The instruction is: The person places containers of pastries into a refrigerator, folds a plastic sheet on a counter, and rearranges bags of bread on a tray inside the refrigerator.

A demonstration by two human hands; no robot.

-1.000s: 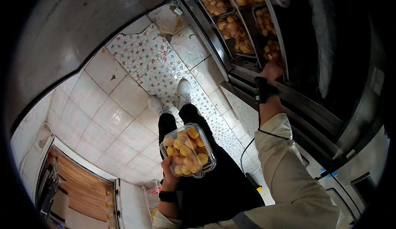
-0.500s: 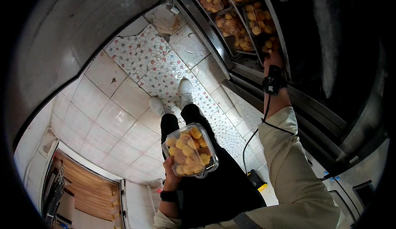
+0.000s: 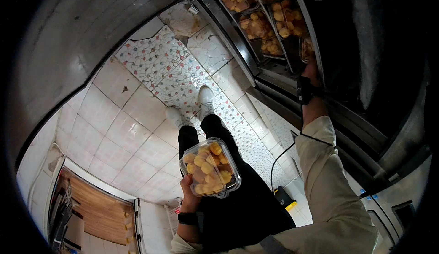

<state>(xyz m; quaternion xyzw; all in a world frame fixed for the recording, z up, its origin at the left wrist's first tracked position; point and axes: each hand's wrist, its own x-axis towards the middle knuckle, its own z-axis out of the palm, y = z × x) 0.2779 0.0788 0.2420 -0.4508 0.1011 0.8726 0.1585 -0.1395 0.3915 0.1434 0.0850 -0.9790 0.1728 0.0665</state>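
Observation:
My left hand (image 3: 189,193) is closed on the lower left side of a clear plastic food container (image 3: 222,192), held in front of my thighs. Through its lid show yellow rounded food pieces (image 3: 206,162) with orange-brown ones among them. My right arm reaches into a dark metal cabinet (image 3: 238,48) at the upper right. There my right hand (image 3: 311,70) is at the near end of a shelf, against another clear container (image 3: 306,49) of similar food, which looks tilted. Shadow hides most of this hand's fingers.
Several filled containers (image 3: 256,26) stand in rows on the shelf beyond my right hand. A large grey door panel (image 3: 91,39) curves across the upper left. A black cable (image 3: 272,167) hangs from my right wrist, near a black-and-yellow box (image 3: 284,198). Tiles (image 3: 109,130) cover the floor.
My right hand has shifted slightly right and toward me inside the cabinet, and the container at it has moved right and tilted. The left hand and its container have hardly moved.

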